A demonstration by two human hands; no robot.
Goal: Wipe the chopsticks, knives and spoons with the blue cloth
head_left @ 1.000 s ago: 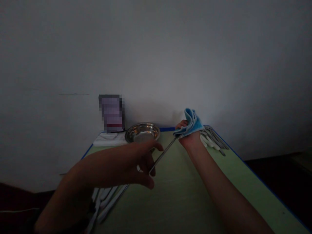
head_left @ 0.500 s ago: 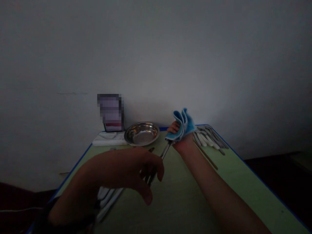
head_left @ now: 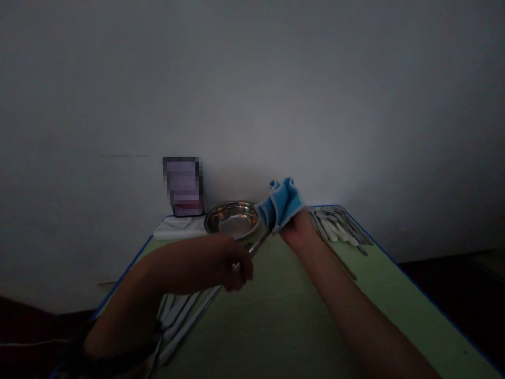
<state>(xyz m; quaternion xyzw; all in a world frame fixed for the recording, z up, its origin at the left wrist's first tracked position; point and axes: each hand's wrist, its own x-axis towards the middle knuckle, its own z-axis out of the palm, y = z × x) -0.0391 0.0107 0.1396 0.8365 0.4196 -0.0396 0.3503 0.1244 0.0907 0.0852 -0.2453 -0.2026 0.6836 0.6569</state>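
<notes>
My left hand [head_left: 232,266] is closed on the handle end of a thin metal utensil [head_left: 257,245] above the green table [head_left: 284,326]. The utensil's far end runs into a folded blue cloth [head_left: 281,204], which my right hand [head_left: 299,230] grips around it. Which kind of utensil it is stays hidden by the cloth. Both hands hover just in front of a steel bowl [head_left: 232,219].
A row of white-handled cutlery [head_left: 339,226] lies at the table's far right. Several more utensils [head_left: 181,321] lie near the left edge under my left arm. A dark stand [head_left: 183,185] and a white folded cloth [head_left: 177,227] sit by the wall.
My right hand with the blue cloth has slid left along the utensil, toward the bowl. My left hand has closed tighter on the handle and moved slightly up.
</notes>
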